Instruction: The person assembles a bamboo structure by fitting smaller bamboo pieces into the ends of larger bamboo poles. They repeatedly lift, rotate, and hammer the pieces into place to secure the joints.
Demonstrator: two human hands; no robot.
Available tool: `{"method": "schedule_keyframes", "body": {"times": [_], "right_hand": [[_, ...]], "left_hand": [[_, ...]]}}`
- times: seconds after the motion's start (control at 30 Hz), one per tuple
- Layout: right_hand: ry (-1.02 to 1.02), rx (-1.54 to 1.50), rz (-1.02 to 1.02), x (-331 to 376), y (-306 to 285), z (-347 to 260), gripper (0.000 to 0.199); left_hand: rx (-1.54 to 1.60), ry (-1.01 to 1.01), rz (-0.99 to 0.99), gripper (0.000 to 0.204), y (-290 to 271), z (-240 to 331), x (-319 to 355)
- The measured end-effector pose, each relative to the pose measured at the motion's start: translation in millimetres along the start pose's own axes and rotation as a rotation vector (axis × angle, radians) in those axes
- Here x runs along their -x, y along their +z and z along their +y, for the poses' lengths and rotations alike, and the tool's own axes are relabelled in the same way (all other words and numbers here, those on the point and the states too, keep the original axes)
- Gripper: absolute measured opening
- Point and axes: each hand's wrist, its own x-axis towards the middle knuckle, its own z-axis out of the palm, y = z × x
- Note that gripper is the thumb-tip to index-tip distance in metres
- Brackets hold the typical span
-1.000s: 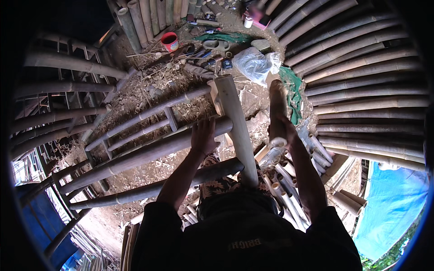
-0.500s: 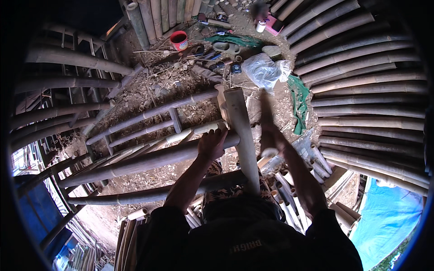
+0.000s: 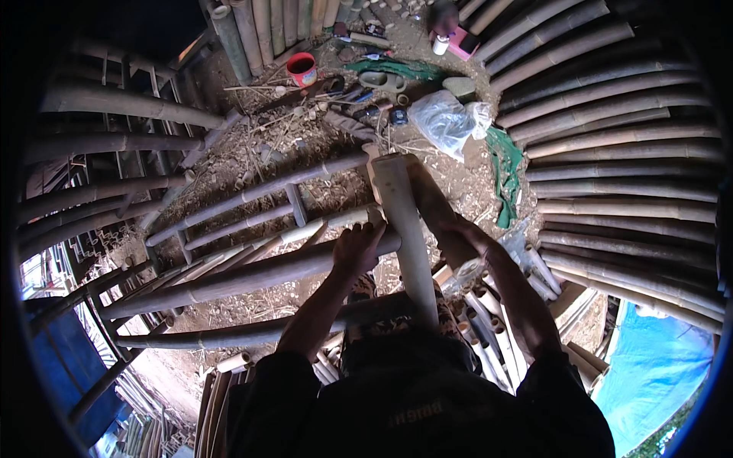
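Note:
My left hand is closed over a long bamboo pole, close to the pole's right end. That end meets a thick, pale bamboo crosspiece running away from my lap. In my right hand is a short, thick length of bamboo, its far end against or right beside the crosspiece's right side. A lower bamboo pole also reaches the crosspiece near my lap. Beyond my left hand lies a ladder-like part of the bamboo frame.
Bamboo poles lie stacked along the right. A clear plastic bag, green netting, a red bucket and sandals are on the chip-strewn ground ahead. Cut bamboo pieces and a blue tarp are nearer, to the right.
The short thick bamboo in my right hand has swung left, up to the crosspiece. The crosspiece's far end has shifted slightly nearer. My left hand stays on the pole.

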Motion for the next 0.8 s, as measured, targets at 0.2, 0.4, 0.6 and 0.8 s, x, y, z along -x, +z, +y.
{"method": "schedule_keyframes", "body": {"times": [0.2, 0.4, 0.6, 0.8], "right_hand": [[0.115, -0.241, 0.182, 0.9, -23.9, 14.5, 0.048], [0.042, -0.006, -0.078, 15.0, 1.4, -5.4, 0.048], [-0.048, -0.044, 0.022, -15.9, 25.5, -15.7, 0.060], [-0.102, -0.152, 0.000, 25.2, -19.8, -5.5, 0.055]], "left_hand": [[0.007, 0.010, 0.047, 0.061, -2.6, 4.0, -2.6], [-0.038, -0.022, 0.026, 0.079, 1.3, -2.6, 3.8], [-0.041, -0.008, -0.013, 0.082, 1.9, 1.8, -2.0], [-0.066, -0.037, -0.052, 0.078, 2.9, 0.0, 0.9]]}}
